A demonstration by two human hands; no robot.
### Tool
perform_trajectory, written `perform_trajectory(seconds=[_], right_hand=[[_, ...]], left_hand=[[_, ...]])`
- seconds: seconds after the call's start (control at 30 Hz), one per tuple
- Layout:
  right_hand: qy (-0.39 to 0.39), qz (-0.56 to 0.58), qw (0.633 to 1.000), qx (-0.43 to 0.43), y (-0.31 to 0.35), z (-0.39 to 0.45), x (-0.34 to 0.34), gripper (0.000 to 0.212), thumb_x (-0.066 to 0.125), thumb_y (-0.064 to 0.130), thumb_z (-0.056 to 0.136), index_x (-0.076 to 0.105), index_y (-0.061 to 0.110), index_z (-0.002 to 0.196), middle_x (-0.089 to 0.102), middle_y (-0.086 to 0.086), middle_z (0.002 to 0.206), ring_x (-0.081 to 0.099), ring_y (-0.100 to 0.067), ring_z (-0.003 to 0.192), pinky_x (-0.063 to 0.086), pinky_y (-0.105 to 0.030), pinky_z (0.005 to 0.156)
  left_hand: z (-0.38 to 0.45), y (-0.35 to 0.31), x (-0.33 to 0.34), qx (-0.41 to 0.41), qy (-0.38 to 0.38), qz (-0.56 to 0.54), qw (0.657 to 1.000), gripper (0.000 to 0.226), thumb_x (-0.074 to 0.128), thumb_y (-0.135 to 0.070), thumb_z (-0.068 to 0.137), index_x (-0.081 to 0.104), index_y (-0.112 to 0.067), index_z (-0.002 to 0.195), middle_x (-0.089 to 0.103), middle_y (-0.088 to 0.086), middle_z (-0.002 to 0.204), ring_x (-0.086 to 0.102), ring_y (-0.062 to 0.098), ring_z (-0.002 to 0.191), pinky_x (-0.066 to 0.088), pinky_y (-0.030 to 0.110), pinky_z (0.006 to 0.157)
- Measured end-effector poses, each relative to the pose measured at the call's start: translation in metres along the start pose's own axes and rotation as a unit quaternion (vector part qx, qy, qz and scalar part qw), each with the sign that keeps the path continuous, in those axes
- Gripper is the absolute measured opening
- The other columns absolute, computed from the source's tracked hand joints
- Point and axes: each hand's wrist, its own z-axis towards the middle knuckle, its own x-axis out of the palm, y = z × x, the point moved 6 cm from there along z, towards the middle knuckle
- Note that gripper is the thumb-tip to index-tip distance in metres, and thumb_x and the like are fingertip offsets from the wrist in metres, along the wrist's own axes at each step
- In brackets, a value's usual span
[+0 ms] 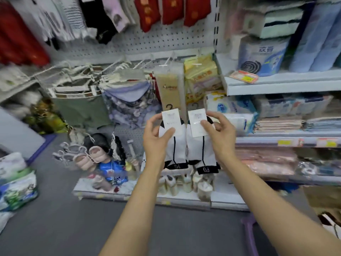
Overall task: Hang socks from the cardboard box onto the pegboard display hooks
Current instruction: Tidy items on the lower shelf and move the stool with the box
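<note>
Two pairs of white ankle socks with black stripes and white paper header cards, the left pair (174, 143) and the right pair (201, 145), are held side by side at mid-height before the grey perforated pegboard (166, 39). Each is pinched at its card, by the left hand (156, 137) and the right hand (220, 133), with thumbs on the fronts and fingers curled behind. With both hands occupied and the hooks crowded, a card hole could be missed or torn, or one pair dropped to the grey floor (73, 228).

A white perforated pegboard (166, 41) carries hanging red socks (172, 10). To its right, pale blue metal shelves (276, 84) hold rolled blue towels (317, 34) and wrapped tissue packs (230, 106) (labels blurred). The grey floor (55, 228) bears green-printed plastic packs (17, 189) at its left edge.
</note>
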Motion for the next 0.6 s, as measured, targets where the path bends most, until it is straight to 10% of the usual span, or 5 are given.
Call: perform_trajectory(seconds=[0.4, 0.6], right_hand=[[0.145, 0.046, 0.988, -0.020, 0.008, 0.053, 0.169, 0.025, 0.072, 0.016, 0.089, 0.070, 0.026, 0.111, 0.072, 0.012, 0.111, 0.067, -0.013, 0.105, 0.055, -0.040, 0.095], [0.195, 0.089, 0.976, -0.029, 0.019, 0.069, 0.240, 0.025, 0.072, 0.012, 0.089, 0.070, 0.022, 0.112, 0.073, -0.003, 0.105, 0.069, -0.021, 0.095, 0.055, -0.034, 0.083]], left_hand=[[0.073, -0.028, -0.120, 0.045, -0.164, 0.024, 0.985, 0.048, 0.070, 0.006, 0.085, 0.057, -0.019, 0.124, 0.070, -0.004, 0.120, 0.067, 0.013, 0.110, 0.057, 0.034, 0.092], [0.093, -0.044, -0.165, 0.072, -0.222, 0.013, 0.972, 0.046, 0.069, 0.009, 0.085, 0.058, -0.020, 0.120, 0.070, -0.021, 0.110, 0.065, -0.004, 0.105, 0.053, 0.015, 0.077]])
